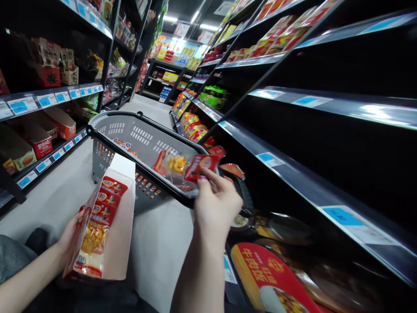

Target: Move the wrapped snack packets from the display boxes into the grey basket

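My right hand (217, 201) pinches a red-and-clear snack packet (195, 168) by its right end, over the grey shopping basket (143, 134). It looks light, soft and slippery; that flat end should grip best. My left hand (69, 231) clasps an open cardboard carton (120, 237), probably crushable, by its left side. The basket's mouth gives room; its black rim (159, 179) and the right shelf edge (276, 165) limit it.

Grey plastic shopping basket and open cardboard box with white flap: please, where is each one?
Grey plastic shopping basket (128, 129): head view, far inner wall.
Open cardboard box with white flap (120, 239): head view, pale side panel.
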{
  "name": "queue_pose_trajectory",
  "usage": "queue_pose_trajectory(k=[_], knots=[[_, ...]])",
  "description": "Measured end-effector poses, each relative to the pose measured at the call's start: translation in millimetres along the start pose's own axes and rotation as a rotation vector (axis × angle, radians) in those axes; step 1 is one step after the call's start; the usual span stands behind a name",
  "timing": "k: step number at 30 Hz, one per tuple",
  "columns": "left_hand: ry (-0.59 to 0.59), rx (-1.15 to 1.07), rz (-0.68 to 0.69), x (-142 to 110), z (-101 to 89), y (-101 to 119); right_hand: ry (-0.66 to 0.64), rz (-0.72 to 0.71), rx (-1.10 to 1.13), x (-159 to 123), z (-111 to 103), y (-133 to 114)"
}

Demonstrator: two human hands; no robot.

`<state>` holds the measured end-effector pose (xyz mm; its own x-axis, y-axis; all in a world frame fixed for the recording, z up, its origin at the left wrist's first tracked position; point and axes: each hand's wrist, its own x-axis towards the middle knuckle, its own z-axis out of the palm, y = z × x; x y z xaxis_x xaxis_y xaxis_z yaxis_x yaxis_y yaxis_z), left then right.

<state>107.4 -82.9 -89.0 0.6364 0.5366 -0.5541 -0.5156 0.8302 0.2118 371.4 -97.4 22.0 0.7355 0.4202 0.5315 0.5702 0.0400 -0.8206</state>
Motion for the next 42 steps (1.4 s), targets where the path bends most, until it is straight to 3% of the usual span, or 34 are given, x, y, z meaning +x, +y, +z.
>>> queue_pose_trajectory(k=[2, 5, 9, 17, 19, 23, 25, 28, 33, 39, 42], knots=[[0.014, -0.006, -0.016, -2, 2.3, 0, -0.036, -0.048, -0.276, -1, 2, 3], [0.027, -0.022, -0.023, -5, 6.5, 0, -0.019, -0.064, -0.464, -6, 5, 1], [0.012, -0.017, -0.03, -5, 5.8, -1, 0.08, -0.089, -0.559, -14, 8, 0], [0.059, 0.028, 0.015, -4, 6.2, 0, 0.085, -0.127, -0.514, -14, 3, -16], [0.075, 0.049, -0.003, -4, 5.4, 0, -0.057, -0.17, -0.406, -16, -1, -31], [-0.006, 0.082, 0.014, 2, -3.4, 0, -0.74, -0.251, -0.037, -39, 2, -62], [-0.059, 0.056, 0.047, 6, -8.5, -1, -0.928, -0.337, -0.081, -59, 14, -68], [-0.082, 0.024, 0.081, 10, -12.4, -1, -0.865, -0.451, -0.257, -86, 38, -62], [-0.079, 0.034, 0.08, 10, -10.4, -1, -0.84, -0.493, -0.235, -103, 55, -44], [0.009, 0.058, 0.067, 9, -8.7, -2, -1.074, -0.521, -0.706, -100, 50, -62], [-0.007, 0.057, 0.09, 10, -10.3, -1, -1.186, -0.461, -0.715, -95, 51, -67]])
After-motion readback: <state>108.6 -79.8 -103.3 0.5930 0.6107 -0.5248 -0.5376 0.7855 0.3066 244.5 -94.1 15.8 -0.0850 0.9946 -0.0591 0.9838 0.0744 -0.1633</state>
